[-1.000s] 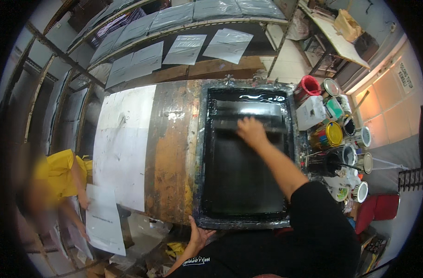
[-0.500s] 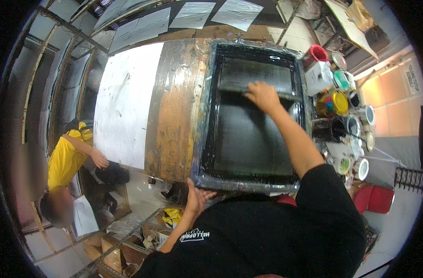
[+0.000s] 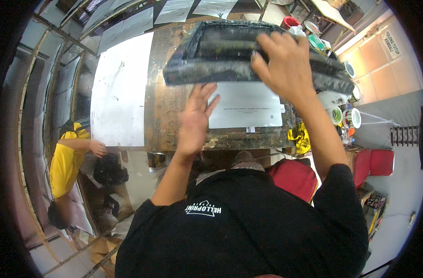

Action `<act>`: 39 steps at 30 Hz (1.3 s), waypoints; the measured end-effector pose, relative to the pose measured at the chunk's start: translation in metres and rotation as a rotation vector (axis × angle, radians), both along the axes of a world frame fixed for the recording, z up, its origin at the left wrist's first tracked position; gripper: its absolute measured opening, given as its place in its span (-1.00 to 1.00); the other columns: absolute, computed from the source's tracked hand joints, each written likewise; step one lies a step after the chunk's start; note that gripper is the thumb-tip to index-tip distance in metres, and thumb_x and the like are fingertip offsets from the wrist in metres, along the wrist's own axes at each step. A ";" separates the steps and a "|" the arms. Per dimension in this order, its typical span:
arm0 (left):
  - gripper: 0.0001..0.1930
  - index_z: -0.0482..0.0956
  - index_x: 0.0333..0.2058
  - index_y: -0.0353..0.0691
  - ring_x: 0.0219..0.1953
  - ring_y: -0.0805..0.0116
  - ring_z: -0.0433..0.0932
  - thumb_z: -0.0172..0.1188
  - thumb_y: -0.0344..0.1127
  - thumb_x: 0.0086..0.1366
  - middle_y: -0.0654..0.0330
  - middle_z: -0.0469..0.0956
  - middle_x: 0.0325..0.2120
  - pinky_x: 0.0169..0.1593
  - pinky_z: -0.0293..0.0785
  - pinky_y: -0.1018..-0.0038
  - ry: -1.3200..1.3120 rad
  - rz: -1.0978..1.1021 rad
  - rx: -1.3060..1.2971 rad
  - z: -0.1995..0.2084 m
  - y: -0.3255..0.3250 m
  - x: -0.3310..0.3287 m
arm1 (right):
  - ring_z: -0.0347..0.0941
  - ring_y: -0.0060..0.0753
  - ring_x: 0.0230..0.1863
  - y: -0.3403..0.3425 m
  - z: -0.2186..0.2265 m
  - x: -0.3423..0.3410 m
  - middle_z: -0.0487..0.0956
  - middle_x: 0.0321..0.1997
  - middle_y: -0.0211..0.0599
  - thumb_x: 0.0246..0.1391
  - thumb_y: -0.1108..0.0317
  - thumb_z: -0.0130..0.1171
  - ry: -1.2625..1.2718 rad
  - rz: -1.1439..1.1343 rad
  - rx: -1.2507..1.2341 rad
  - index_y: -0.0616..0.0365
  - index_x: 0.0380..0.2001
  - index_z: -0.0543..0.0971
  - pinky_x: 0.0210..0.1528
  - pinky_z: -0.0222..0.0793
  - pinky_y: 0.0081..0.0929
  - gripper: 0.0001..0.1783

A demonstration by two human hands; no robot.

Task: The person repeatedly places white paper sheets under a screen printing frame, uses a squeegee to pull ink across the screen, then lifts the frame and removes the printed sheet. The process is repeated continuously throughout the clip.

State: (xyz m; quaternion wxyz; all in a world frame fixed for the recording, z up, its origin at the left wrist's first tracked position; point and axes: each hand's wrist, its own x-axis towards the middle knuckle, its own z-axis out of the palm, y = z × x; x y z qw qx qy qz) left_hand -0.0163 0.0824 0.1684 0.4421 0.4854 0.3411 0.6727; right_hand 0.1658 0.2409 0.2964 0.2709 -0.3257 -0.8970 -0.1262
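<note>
A dark screen-printing frame [image 3: 211, 73] is tilted up at its near edge, slightly smeared by motion. Inside it lies a dark squeegee bar [image 3: 232, 45], and my right hand [image 3: 285, 67] is closed over its right part, the fingertips bent and partly hidden. Below the raised edge, a pale sheet with small printed lines [image 3: 244, 106] rests on the worn wooden table [image 3: 167, 106]. My left hand [image 3: 198, 116] is near the sheet's left edge, blurred, its fingers apart and holding nothing; its fingertips are just under the frame's near edge, and contact cannot be made out.
A large white board [image 3: 119, 92] covers the table's left part. Paint cans and tubs [image 3: 352, 118] crowd the right side. A red chair [image 3: 292, 178] stands close before the table. At the left, a person in yellow [image 3: 70, 160] has a hand by the board's corner.
The frame has gone from lying flat to tilted up, uncovering the printed sheet. My left hand has left the frame's near corner and moved up over the table. My right hand moved slightly farther away.
</note>
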 end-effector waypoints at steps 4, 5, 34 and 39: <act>-0.02 0.06 0.48 -0.04 0.53 -0.19 -0.23 -0.19 0.54 0.30 -0.37 -0.04 0.43 0.42 -0.52 -0.35 1.443 0.398 -0.514 -0.121 -0.010 0.040 | 0.52 -0.02 -0.12 0.028 0.026 -0.016 0.60 -0.25 -0.15 0.17 0.08 0.10 0.020 0.061 0.069 0.15 -0.17 0.58 0.04 0.23 -0.02 -0.63; 0.04 0.04 0.48 -0.12 0.54 -0.18 -0.27 -0.17 0.57 0.27 -0.37 -0.11 0.44 0.39 -0.56 -0.38 1.487 0.360 -0.526 -0.144 -0.018 0.044 | 0.53 0.00 -0.12 0.039 0.032 -0.016 0.61 -0.22 -0.15 0.17 0.07 0.10 0.019 0.072 0.092 0.15 -0.15 0.58 0.04 0.24 -0.02 -0.63; -0.33 0.45 0.20 -0.25 -0.39 0.15 0.64 0.19 -0.51 -0.01 -0.07 0.64 -0.12 -0.12 0.58 0.27 1.061 0.834 -0.750 -0.135 -0.094 -0.360 | 0.46 0.07 -0.31 0.096 0.106 -0.054 0.49 -0.42 0.00 0.14 0.08 0.06 0.114 0.013 -0.044 0.21 -0.32 0.52 -0.18 0.33 -0.07 -0.64; -0.24 0.41 0.20 -0.41 -0.01 -0.10 0.63 0.45 -0.05 0.15 -0.34 0.49 0.08 0.07 0.55 0.07 1.175 0.853 -1.174 -0.124 -0.047 -0.405 | 0.54 0.17 0.07 0.119 0.073 -0.033 0.59 0.08 0.15 0.34 -0.03 -0.07 0.039 0.033 0.050 0.12 0.22 0.50 0.14 0.40 -0.17 -0.42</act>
